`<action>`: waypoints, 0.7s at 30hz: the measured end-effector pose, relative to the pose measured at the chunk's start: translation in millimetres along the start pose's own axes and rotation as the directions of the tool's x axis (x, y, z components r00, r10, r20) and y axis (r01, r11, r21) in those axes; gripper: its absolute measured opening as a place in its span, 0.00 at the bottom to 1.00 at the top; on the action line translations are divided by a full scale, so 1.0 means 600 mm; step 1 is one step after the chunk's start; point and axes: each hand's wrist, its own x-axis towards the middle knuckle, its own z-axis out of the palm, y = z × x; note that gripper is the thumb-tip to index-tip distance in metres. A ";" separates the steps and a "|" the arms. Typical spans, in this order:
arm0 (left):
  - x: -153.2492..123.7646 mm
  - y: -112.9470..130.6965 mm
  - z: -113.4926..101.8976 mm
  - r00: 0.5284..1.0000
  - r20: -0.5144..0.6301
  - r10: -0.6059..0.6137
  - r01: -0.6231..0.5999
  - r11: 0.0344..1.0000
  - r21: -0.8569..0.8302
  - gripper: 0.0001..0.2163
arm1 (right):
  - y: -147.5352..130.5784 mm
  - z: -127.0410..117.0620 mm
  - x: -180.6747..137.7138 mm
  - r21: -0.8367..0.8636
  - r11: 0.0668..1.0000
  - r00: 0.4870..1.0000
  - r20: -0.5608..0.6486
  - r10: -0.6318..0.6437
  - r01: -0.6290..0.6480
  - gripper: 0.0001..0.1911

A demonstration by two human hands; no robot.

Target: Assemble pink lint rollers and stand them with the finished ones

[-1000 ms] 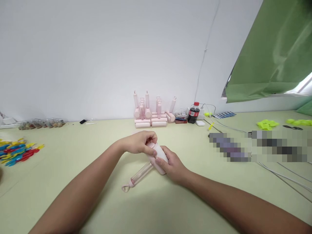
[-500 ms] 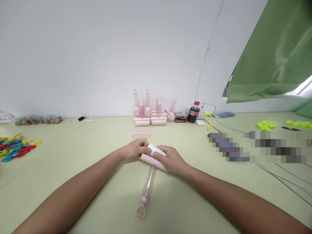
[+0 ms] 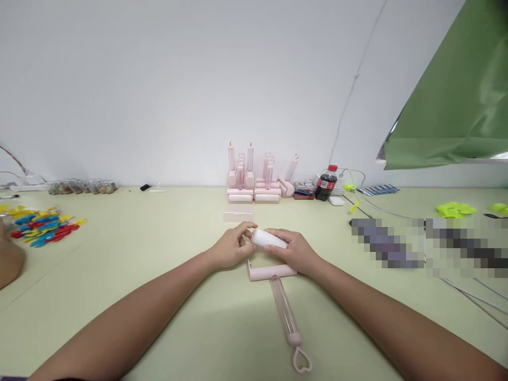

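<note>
A white lint roll (image 3: 270, 239) is held just above the table, tilted down to the right. My right hand (image 3: 296, 251) wraps its right end, thumb across the front. At the roll's left end are the curved fingers of my left hand (image 3: 234, 246), thumb and index finger at its rim. Below lies a pink lint roller frame (image 3: 270, 272), its right end partly hidden by my right hand. Its clear handle (image 3: 284, 307) points toward me and ends in a pink heart-shaped loop (image 3: 302, 361).
Against the wall stand several pink lint rollers (image 3: 254, 194), with a clear flat cover (image 3: 238, 217) before them. A cola bottle (image 3: 326, 182), cables and a blurred dark object (image 3: 381, 243) are on the right. Colourful plastic pieces (image 3: 47, 227) lie left; at the left edge shows part of another person (image 3: 10, 254).
The lint roll has come away from the frame, which sits lower with a gap between them. The handle has swung to point down and right. The view has turned slightly left.
</note>
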 end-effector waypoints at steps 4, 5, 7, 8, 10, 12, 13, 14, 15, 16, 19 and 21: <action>0.002 -0.007 -0.006 1.000 -0.010 0.002 -0.003 0.995 -0.098 0.21 | 0.002 -0.001 0.002 0.004 1.000 0.999 0.030 0.030 -0.030 0.23; 0.003 -0.009 -0.007 1.000 -0.008 -0.021 0.020 0.993 -0.118 0.20 | 0.003 -0.002 0.003 0.004 0.999 0.999 0.036 0.033 -0.033 0.23; 0.005 -0.015 -0.011 0.999 -0.004 -0.047 0.046 0.991 -0.123 0.18 | 0.005 -0.001 0.004 -0.016 0.999 0.999 0.027 0.042 -0.041 0.24; 0.006 -0.018 -0.013 0.999 0.001 -0.048 0.048 0.993 -0.112 0.17 | 0.007 -0.001 0.004 -0.028 0.998 0.999 0.017 0.050 -0.050 0.26; 0.007 -0.023 -0.016 0.998 0.021 -0.052 0.053 0.994 -0.098 0.16 | 0.010 0.000 0.004 -0.039 0.996 0.997 -0.006 0.075 -0.075 0.29; 0.007 -0.026 -0.019 0.996 0.050 -0.073 0.079 0.991 -0.111 0.17 | 0.013 0.001 0.005 -0.031 0.995 0.996 -0.012 0.093 -0.093 0.31; 0.007 -0.027 -0.020 0.994 0.061 -0.086 0.093 0.988 -0.123 0.18 | 0.014 0.002 0.006 -0.024 0.995 0.995 -0.012 0.094 -0.095 0.31; 0.007 -0.027 -0.020 0.993 0.066 -0.096 0.105 0.985 -0.134 0.18 | 0.014 0.003 0.006 -0.016 0.996 0.996 -0.013 0.093 -0.093 0.31; 0.007 -0.026 -0.020 0.992 0.066 -0.105 0.113 0.983 -0.143 0.18 | 0.015 0.003 0.006 -0.007 0.996 0.996 -0.015 0.091 -0.091 0.30; 0.007 -0.025 -0.020 0.992 0.066 -0.112 0.121 0.981 -0.152 0.17 | 0.015 0.003 0.007 0.002 0.996 0.996 -0.016 0.091 -0.091 0.29; 0.008 -0.022 -0.020 0.988 0.073 -0.136 0.146 0.976 -0.164 0.16 | 0.015 0.003 0.008 0.022 0.995 0.995 -0.023 0.096 -0.095 0.27; 0.010 -0.019 -0.021 0.986 0.082 -0.143 0.154 0.976 -0.153 0.15 | 0.015 0.002 0.008 0.030 0.995 0.995 -0.030 0.095 -0.094 0.26</action>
